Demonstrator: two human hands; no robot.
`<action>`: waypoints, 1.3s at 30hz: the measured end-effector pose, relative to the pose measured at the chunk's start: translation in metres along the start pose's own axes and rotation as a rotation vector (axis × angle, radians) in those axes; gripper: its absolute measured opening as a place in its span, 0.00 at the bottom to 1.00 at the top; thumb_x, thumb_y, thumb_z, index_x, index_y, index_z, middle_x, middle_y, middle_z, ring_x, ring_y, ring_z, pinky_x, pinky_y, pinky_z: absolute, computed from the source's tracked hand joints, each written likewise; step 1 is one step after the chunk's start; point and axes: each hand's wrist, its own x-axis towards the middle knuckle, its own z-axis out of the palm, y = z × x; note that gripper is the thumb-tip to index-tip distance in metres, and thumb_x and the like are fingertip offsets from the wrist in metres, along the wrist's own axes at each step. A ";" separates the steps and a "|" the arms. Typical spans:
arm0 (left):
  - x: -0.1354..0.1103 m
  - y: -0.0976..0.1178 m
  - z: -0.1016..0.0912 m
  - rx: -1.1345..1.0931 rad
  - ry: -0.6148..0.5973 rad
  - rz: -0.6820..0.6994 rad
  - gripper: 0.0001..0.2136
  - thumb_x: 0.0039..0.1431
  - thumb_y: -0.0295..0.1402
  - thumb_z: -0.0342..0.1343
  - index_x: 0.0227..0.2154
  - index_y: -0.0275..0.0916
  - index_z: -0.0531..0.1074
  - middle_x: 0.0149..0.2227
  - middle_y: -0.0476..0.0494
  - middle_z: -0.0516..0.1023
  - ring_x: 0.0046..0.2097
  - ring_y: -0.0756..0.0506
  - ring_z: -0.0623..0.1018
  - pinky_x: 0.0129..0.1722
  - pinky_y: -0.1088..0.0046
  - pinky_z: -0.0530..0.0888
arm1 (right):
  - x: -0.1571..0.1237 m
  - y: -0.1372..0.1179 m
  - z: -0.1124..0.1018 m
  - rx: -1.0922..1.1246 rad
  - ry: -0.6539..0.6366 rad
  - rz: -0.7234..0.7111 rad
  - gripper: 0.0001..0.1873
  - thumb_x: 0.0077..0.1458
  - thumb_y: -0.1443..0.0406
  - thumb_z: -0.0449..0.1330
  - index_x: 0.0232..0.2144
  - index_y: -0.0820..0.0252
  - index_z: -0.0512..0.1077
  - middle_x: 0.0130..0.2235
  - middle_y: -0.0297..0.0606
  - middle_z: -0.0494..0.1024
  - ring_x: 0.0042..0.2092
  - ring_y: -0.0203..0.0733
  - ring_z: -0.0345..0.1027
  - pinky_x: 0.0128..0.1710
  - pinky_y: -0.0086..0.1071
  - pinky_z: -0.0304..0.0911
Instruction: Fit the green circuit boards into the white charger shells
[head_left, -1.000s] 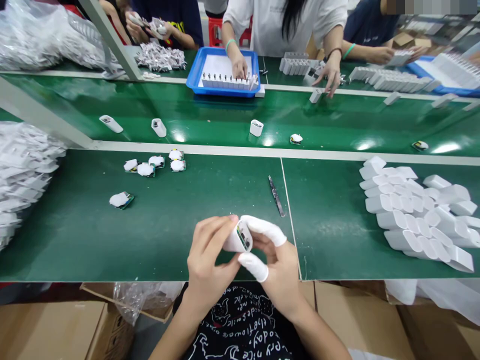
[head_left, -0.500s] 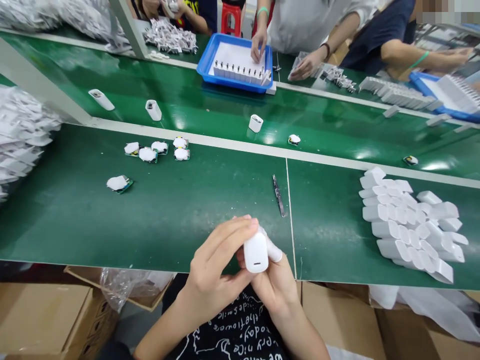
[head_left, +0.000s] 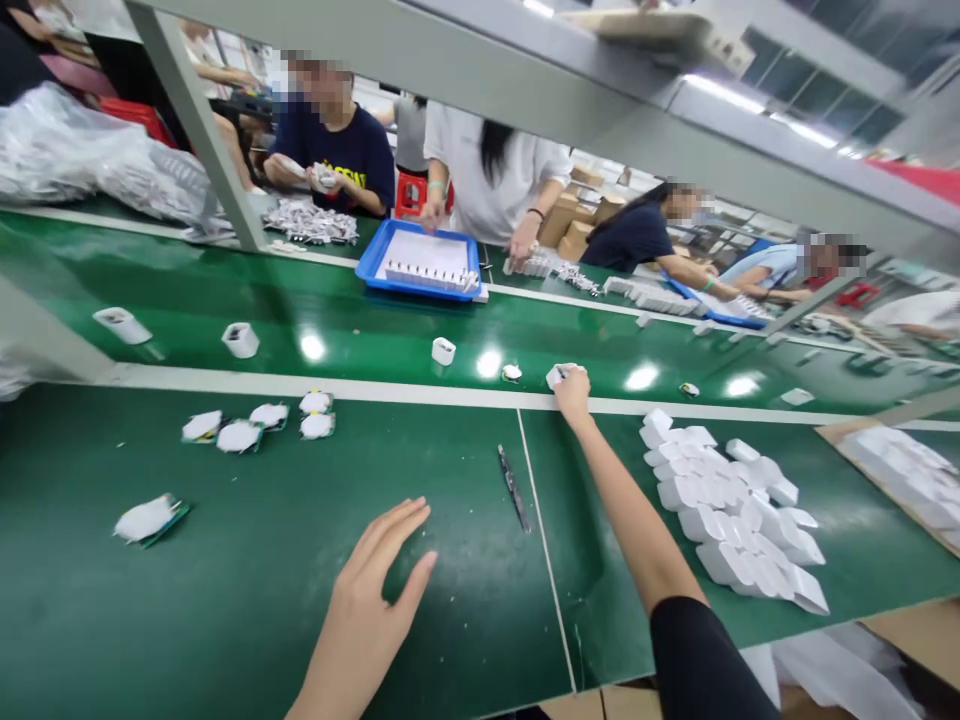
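In the head view, a hollow white plastic housing (head_left: 557,374) is being pinched by the fingers of the right hand (head_left: 573,388), way out at the near edge of the glossy green strip (head_left: 375,350), just past the pale rail (head_left: 420,394). Whether it's fully set down there can't really be told, since part of it is covered by the fingers. The left hand (head_left: 375,585) is held spread, thumb well away from the fingers, over the matte green tabletop (head_left: 285,590); whether the surface is touched can't be told. Nearest to it, a pair of slim dark metal tweezers (head_left: 514,488) is laid beside a thin white line. Off to the left, a loose group of white-topped green circuit boards (head_left: 240,436) is spread near the rail, with a single similar board (head_left: 148,519) parked closer in. To the right, a big cluster of white plastic housings (head_left: 724,510) is bunched up, tightly packed on the near side, looser on the far right. More housings (head_left: 240,340) are spaced along the strip, well apart.
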 end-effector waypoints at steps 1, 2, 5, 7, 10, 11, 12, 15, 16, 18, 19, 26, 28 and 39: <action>0.000 -0.002 0.001 0.002 -0.030 -0.048 0.14 0.63 0.38 0.54 0.51 0.48 0.72 0.51 0.45 0.79 0.49 0.41 0.81 0.36 0.69 0.83 | 0.004 0.001 0.002 -0.062 0.002 -0.006 0.17 0.62 0.60 0.59 0.50 0.62 0.69 0.52 0.43 0.73 0.49 0.45 0.71 0.48 0.45 0.69; 0.000 -0.005 0.001 -0.001 -0.072 -0.096 0.15 0.63 0.39 0.53 0.51 0.50 0.72 0.52 0.45 0.79 0.49 0.40 0.81 0.31 0.72 0.82 | 0.005 0.003 0.001 -0.122 0.004 -0.011 0.18 0.62 0.60 0.59 0.51 0.61 0.68 0.52 0.43 0.73 0.49 0.46 0.71 0.48 0.46 0.69; 0.000 -0.011 0.005 -0.024 -0.165 -0.196 0.16 0.63 0.43 0.52 0.53 0.54 0.71 0.55 0.48 0.76 0.51 0.39 0.80 0.21 0.79 0.78 | -0.002 0.024 -0.024 -0.298 0.015 0.003 0.19 0.62 0.59 0.59 0.53 0.60 0.68 0.54 0.43 0.71 0.51 0.47 0.70 0.49 0.47 0.68; -0.001 -0.014 0.008 -0.032 -0.167 -0.178 0.16 0.63 0.44 0.51 0.53 0.54 0.71 0.55 0.49 0.76 0.51 0.40 0.80 0.19 0.79 0.77 | -0.011 0.046 -0.054 -0.411 0.026 0.061 0.18 0.61 0.60 0.59 0.51 0.62 0.69 0.53 0.44 0.72 0.52 0.47 0.69 0.51 0.48 0.67; -0.002 -0.016 0.017 -0.030 -0.157 -0.091 0.16 0.64 0.42 0.51 0.53 0.55 0.70 0.53 0.51 0.78 0.51 0.41 0.80 0.30 0.74 0.82 | -0.024 0.079 -0.098 -0.531 0.038 0.161 0.17 0.61 0.60 0.60 0.50 0.63 0.69 0.52 0.45 0.72 0.51 0.47 0.69 0.51 0.47 0.67; -0.002 -0.015 0.021 -0.037 -0.166 -0.053 0.15 0.64 0.41 0.52 0.53 0.55 0.70 0.53 0.51 0.78 0.52 0.41 0.80 0.35 0.71 0.83 | -0.028 0.086 -0.108 -0.550 0.032 0.170 0.18 0.61 0.60 0.60 0.50 0.64 0.69 0.52 0.45 0.72 0.51 0.47 0.70 0.50 0.47 0.68; -0.003 -0.013 0.025 -0.043 -0.179 -0.025 0.15 0.64 0.41 0.52 0.53 0.55 0.70 0.53 0.51 0.78 0.52 0.42 0.79 0.40 0.69 0.83 | -0.032 0.090 -0.114 -0.558 0.016 0.159 0.18 0.61 0.60 0.60 0.50 0.64 0.69 0.52 0.45 0.72 0.51 0.47 0.70 0.50 0.46 0.68; -0.005 0.000 0.040 -0.054 -0.223 -0.014 0.18 0.65 0.39 0.50 0.57 0.55 0.65 0.55 0.48 0.76 0.53 0.41 0.79 0.42 0.66 0.82 | -0.052 0.077 -0.109 -0.519 -0.086 0.017 0.16 0.61 0.60 0.60 0.47 0.65 0.70 0.49 0.44 0.74 0.48 0.45 0.71 0.48 0.44 0.69; -0.005 0.006 0.045 -0.054 -0.229 -0.033 0.20 0.65 0.38 0.50 0.59 0.54 0.62 0.58 0.46 0.73 0.53 0.40 0.78 0.42 0.65 0.82 | -0.065 0.065 -0.101 -0.486 -0.139 -0.061 0.13 0.61 0.61 0.60 0.44 0.66 0.72 0.46 0.43 0.75 0.46 0.43 0.72 0.46 0.43 0.69; -0.006 0.018 0.055 -0.057 -0.221 -0.071 0.26 0.63 0.38 0.51 0.63 0.51 0.56 0.62 0.40 0.67 0.55 0.37 0.77 0.41 0.62 0.82 | -0.100 0.035 -0.083 -0.390 -0.286 -0.251 0.07 0.59 0.64 0.61 0.35 0.66 0.74 0.39 0.39 0.77 0.40 0.40 0.72 0.42 0.37 0.69; -0.005 0.023 0.058 -0.066 -0.214 -0.080 0.28 0.62 0.38 0.52 0.64 0.48 0.54 0.63 0.37 0.65 0.56 0.35 0.76 0.42 0.60 0.81 | -0.120 0.018 -0.075 -0.328 -0.384 -0.359 0.06 0.57 0.67 0.61 0.29 0.66 0.74 0.34 0.39 0.78 0.36 0.38 0.72 0.39 0.32 0.68; 0.000 0.019 0.037 -0.310 -0.211 -0.375 0.16 0.62 0.39 0.50 0.52 0.45 0.66 0.47 0.40 0.75 0.43 0.41 0.79 0.39 0.65 0.76 | -0.129 -0.068 -0.028 -0.010 -0.819 -0.822 0.06 0.58 0.66 0.60 0.35 0.60 0.77 0.35 0.35 0.80 0.35 0.36 0.73 0.38 0.29 0.69; -0.001 0.014 0.020 -0.374 -0.134 -0.483 0.17 0.60 0.46 0.52 0.49 0.46 0.66 0.45 0.41 0.74 0.41 0.41 0.77 0.37 0.66 0.75 | -0.082 -0.078 -0.005 -0.031 -0.751 -0.787 0.11 0.64 0.68 0.53 0.42 0.61 0.75 0.43 0.41 0.79 0.43 0.39 0.73 0.46 0.37 0.68; -0.012 0.012 -0.020 -0.752 -0.053 -0.444 0.25 0.59 0.54 0.50 0.54 0.48 0.61 0.54 0.38 0.66 0.53 0.38 0.71 0.44 0.64 0.73 | 0.002 -0.084 0.058 0.129 -0.604 -0.626 0.16 0.62 0.59 0.59 0.48 0.62 0.70 0.48 0.41 0.74 0.46 0.43 0.72 0.46 0.43 0.70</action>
